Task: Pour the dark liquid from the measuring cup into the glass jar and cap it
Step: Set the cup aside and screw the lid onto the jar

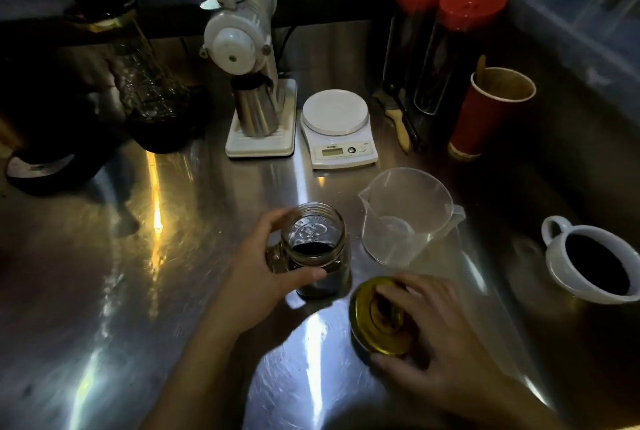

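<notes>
A glass jar (317, 242) stands upright on the steel counter with dark liquid in its lower part and its mouth uncovered. My left hand (258, 274) wraps around the jar's left side. To its right lies a gold metal lid (370, 317), and my right hand (440, 332) grips it with fingers over its top and edge. The clear plastic measuring cup (408, 215) stands behind the lid, looking empty, its spout toward the jar.
A white mug (588, 263) of dark liquid sits at the right. Behind are a white scale (337, 128), a white grinder (252, 59) with a steel cup, two red-lidded canisters (446, 45), a red paper cup (491, 107) and dark appliances at the left.
</notes>
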Available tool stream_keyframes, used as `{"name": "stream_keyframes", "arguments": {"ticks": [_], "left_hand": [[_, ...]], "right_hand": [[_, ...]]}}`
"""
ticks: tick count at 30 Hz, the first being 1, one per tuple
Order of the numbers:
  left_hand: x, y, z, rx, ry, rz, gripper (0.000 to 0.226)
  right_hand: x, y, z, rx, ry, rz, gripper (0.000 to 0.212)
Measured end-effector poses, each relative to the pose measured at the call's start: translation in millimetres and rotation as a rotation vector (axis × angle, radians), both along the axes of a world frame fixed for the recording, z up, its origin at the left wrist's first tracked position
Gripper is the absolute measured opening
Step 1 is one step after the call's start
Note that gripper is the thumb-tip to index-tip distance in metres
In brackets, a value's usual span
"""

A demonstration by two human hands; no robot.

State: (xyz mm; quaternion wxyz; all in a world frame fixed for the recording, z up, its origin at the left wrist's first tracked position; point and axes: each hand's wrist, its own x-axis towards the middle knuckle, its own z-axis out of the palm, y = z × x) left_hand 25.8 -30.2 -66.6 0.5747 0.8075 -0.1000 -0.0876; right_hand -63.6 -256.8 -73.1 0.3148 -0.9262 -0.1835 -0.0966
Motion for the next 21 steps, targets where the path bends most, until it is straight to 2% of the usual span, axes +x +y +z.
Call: {"name": "stream_keyframes", "arguments": {"ticks": [4,10,14,17,21], "left_hand": [[-5,-5,-5,-0.016,-0.037,0.042,0.075],[-9,-7,-13,-0.058,0.007,0.06,0.076],[-12,-10,-14,-0.14,0.034,0.068,0.075],[-15,-12,-17,-0.276,0.094,0.078,0.073],[-18,-14,-19,-0.233,0.09,0.103,0.076]], "right_hand": [[23,11,26,0.143,-0.107,-0.006,0.06],[62,29,49,0.122,-0.245,0.017,0.057],[79,38,50,0.049,-0.199,0.088,0.058],[85,41,48,-0.03,-0.124,0.153,0.061],[91,41,50,-0.097,-0.061,0.242,0.062]]}}
